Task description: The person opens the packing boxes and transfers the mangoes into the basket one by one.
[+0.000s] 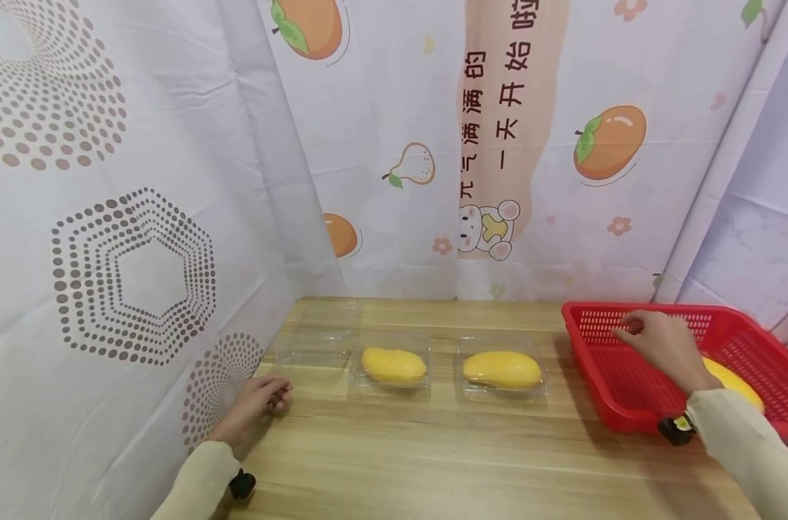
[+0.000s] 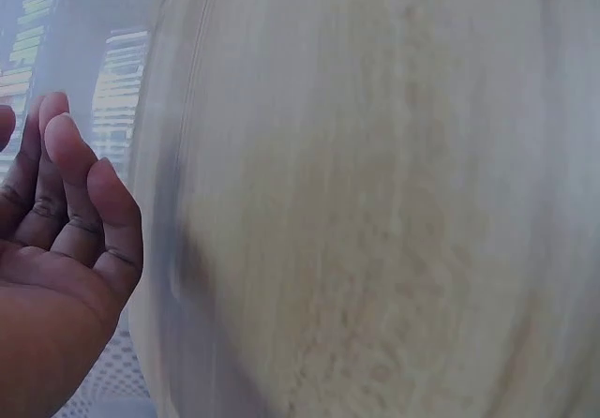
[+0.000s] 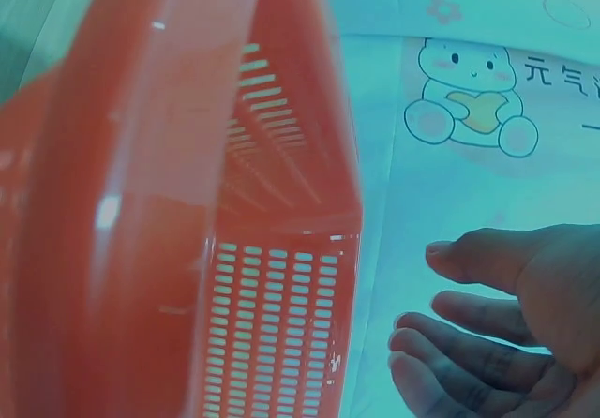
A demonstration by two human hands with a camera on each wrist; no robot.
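Right hand [image 1: 663,347] is up over the red basket [image 1: 634,419] at the right end of the tabletop [image 1: 433,455]. Its fingers are loosely bent, and the right wrist view shows a clear gap between thumb and fingers, with the hand apart from the basket's slotted wall. There's a yellow mango [image 1: 734,383] lying in the basket, partly tucked behind the forearm.

Left hand [image 1: 257,404] is just hanging out by the left edge of the tabletop, near the curtain [image 1: 218,325]. Relaxed, fingers softly curved. Can't tell if it's actually touching the wood.

Between the hands are two more mangoes, each sitting in its own clear plastic box: a shorter mango [image 1: 394,366] in the left box [image 1: 420,392], and a longer mango [image 1: 501,370] in the box nearer the basket. Both lie sideways. Further left and back, just beside the first one, there's another clear box [image 1: 315,347], super see-through so the outline's hard to make out.
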